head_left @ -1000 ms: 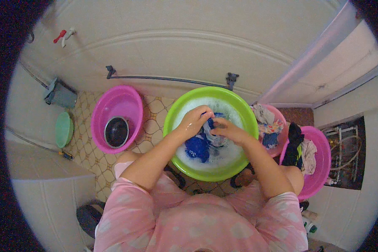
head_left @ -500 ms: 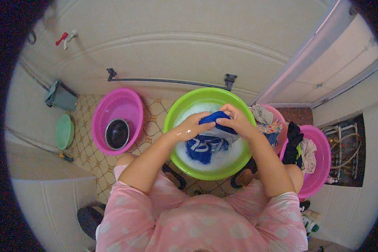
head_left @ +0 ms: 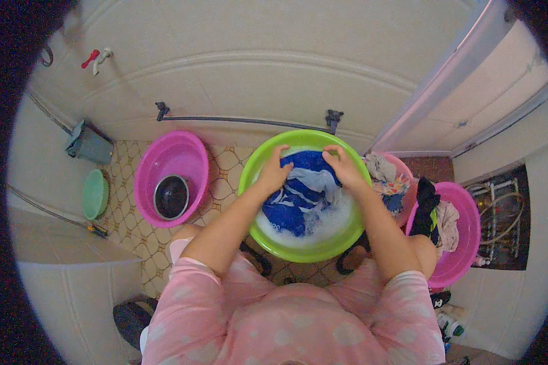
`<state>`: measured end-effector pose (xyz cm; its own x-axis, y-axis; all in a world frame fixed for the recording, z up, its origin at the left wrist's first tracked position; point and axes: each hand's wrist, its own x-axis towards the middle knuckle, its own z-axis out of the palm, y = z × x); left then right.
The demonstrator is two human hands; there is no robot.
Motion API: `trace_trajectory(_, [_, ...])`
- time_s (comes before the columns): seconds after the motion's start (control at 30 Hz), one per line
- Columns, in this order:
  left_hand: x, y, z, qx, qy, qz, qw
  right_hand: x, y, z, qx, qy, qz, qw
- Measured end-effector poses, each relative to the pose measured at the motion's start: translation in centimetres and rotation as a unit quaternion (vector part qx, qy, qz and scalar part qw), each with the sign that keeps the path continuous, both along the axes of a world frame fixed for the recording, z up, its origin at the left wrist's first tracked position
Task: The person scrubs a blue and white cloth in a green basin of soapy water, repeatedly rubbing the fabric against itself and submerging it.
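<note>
Both hands are half open over the soapy water, the left hand (head_left: 277, 172) and right hand (head_left: 344, 169) touching the far corners of a wet blue cloth (head_left: 286, 218), thumbs apart from fingers; I cannot tell whether either pinches it. The cloth lies between and below them in the green basin (head_left: 304, 255), its long axis running from between my hands toward me and slanting left, the end with white print nearest me. The rim passes close outside each hand. Suds (head_left: 342, 220) leave room nearer me than my right hand; beyond the rim on my left is bare tiled floor (head_left: 223, 173).
</note>
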<state>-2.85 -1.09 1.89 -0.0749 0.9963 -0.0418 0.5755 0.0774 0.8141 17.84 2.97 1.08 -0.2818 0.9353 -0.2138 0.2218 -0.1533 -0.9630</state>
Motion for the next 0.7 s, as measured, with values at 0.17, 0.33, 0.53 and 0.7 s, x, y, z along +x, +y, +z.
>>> trace_trajectory(0.17, [1.3,-0.5,-4.1,0.085,0.184,-0.126,0.971,-2.2,-1.7,-6.1,0.269,-0.200,0.051,0.941])
trace_trajectory(0.33, [0.1,0.3,-7.5,-0.050,0.223,-0.143,0.963,-3.6,-2.8,-7.3,0.153,-0.273,0.194,0.930])
trace_trajectory(0.53, [2.3,0.7,-5.4,-0.076,-0.199,0.015,0.977,-4.2,-2.3,-6.9,0.184,-0.217,-0.064,0.957])
trace_trajectory(0.7, [2.0,0.8,-4.2,-0.266,-0.592,0.092,0.755,-7.7,-6.4,-1.4,0.234,-0.037,-0.113,0.965])
